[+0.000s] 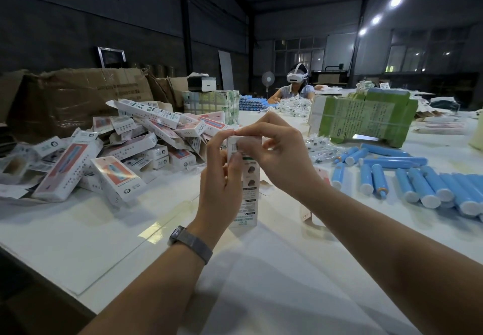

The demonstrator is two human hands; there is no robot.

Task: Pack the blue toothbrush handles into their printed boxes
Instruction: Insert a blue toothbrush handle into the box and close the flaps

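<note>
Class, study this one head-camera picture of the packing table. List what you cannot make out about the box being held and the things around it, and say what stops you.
1. Inside of the upright box: cardboard walls hide whether a handle is in it.
2. Its top flap: covered by the left hand and right hand.
3. Box print: too small, blurred.
4. Blue handles: row cut off at the right edge.

A dim hall with dark walls [65, 20] and a dark beamed ceiling. Three ceiling lamps [376, 19] glare at far right above a row of windows [299, 56]. A standing fan [268, 79] waits beyond the long white surface [78, 243].
</note>
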